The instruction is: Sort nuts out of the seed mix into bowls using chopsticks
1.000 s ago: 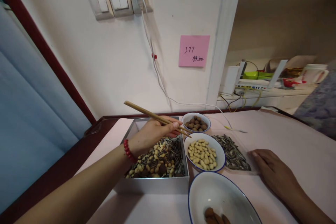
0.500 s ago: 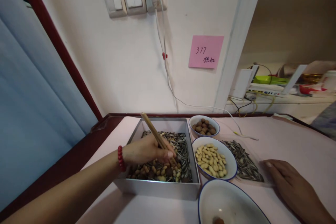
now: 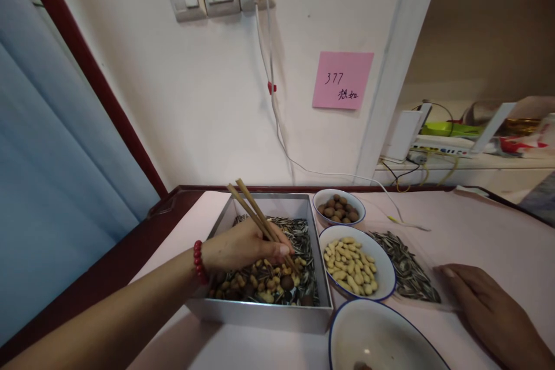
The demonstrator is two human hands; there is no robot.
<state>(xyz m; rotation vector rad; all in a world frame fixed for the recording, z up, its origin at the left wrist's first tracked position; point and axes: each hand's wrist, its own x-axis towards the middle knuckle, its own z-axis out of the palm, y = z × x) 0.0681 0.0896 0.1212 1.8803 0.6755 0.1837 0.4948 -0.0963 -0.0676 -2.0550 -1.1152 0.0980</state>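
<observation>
The chopsticks point(image 3: 260, 224) are clamped in the grip of the left hand point(image 3: 254, 245), their tips down among the mixed nuts and seeds point(image 3: 260, 284) toward four o'clock inside the metal box point(image 3: 264, 313); whether the tips pinch anything, I cannot tell. Round, smooth nuts could roll from between two thin sticks if the squeeze is uneven, and loose striped seeds could get dragged along and dropped outside if the tips are lifted carelessly. Taking the box as the dial, the small bowl point(image 3: 323, 198) of brown nuts point(image 3: 340, 211) lies at two o'clock and the bowl point(image 3: 387, 272) of peanuts point(image 3: 351, 266) at three, both near enough that a stray wrist could knock them. The large bowl point(image 3: 377, 329) sits at four, partly cut off. Beyond the peanuts, the right hand point(image 3: 489, 295) is at the edge of a clear tray point(image 3: 448, 302) of seeds point(image 3: 405, 269); whether its fingers clasp it is unclear, but pressing there might tip the shallow tray and scatter seeds over the bench point(image 3: 169, 208).
</observation>
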